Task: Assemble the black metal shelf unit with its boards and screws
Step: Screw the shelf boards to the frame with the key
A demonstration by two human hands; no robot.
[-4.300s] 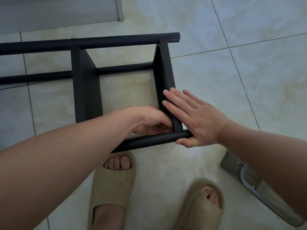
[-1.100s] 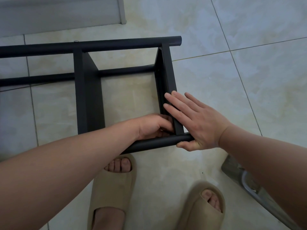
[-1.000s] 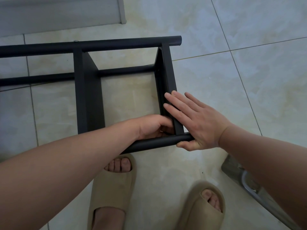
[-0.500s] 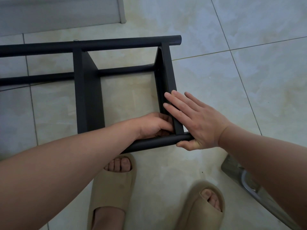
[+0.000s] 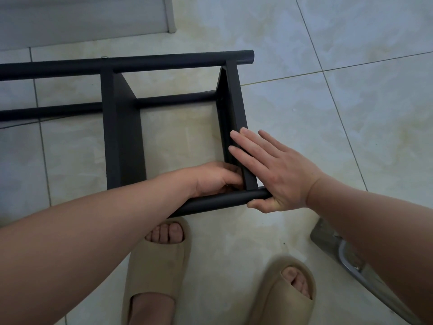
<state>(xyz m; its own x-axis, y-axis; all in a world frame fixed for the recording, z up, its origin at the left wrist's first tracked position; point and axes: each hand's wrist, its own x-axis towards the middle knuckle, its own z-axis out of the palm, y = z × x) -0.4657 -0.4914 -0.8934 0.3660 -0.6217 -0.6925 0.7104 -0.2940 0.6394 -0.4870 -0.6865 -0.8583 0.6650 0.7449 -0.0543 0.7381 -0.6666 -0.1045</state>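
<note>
The black metal shelf unit (image 5: pixel 121 137) lies on its side on the tiled floor, two boards fixed between round tubes. My left hand (image 5: pixel 215 179) reaches inside the frame to the corner where the end board (image 5: pixel 234 102) meets the near tube (image 5: pixel 215 202). Its fingers are curled and pinch something small, apparently a screw, which they hide. My right hand (image 5: pixel 276 170) lies flat on the outer face of the end board with straight fingers. Its thumb hooks under the tube's end.
My two feet in beige slippers (image 5: pixel 157 261) (image 5: pixel 285 292) stand just in front of the near tube. A grey metal part (image 5: pixel 328 240) lies on the floor at the right, under my right forearm. A grey panel (image 5: pixel 82 17) lies at the top left.
Both hands stay at the same corner of the frame. Only my left fingers shift slightly, and the view has moved a little.
</note>
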